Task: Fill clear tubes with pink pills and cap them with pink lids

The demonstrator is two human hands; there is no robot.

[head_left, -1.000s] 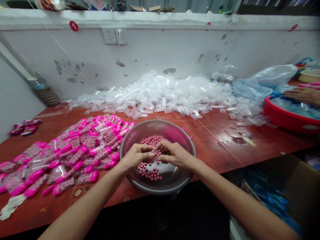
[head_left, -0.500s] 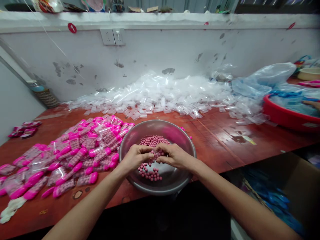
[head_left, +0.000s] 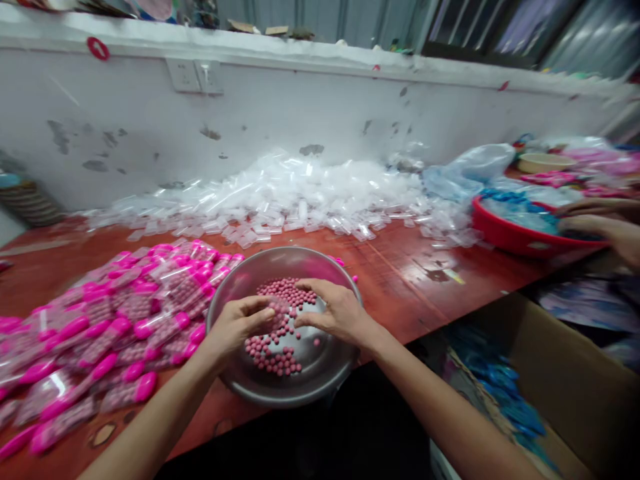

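Observation:
A steel bowl holding loose pink beads sits at the table's front edge. Over it, my left hand pinches a small clear plastic case with pink beads showing through; the fingers partly cover it. My right hand is above the bowl's right half, thumb and fingers apart, with nothing visible between them. To the left of the bowl lies a big heap of clear cases with bright pink ends, most of them filled with beads.
Clear plastic sleeves are piled along the wall. At the right, another person's hands are at a red basin with blue items. Below the table edge stands a cardboard box containing blue pieces.
The view has swung to the right, bringing another person's hands further into sight. My right hand has parted from my left, its fingers spread; the left keeps the case.

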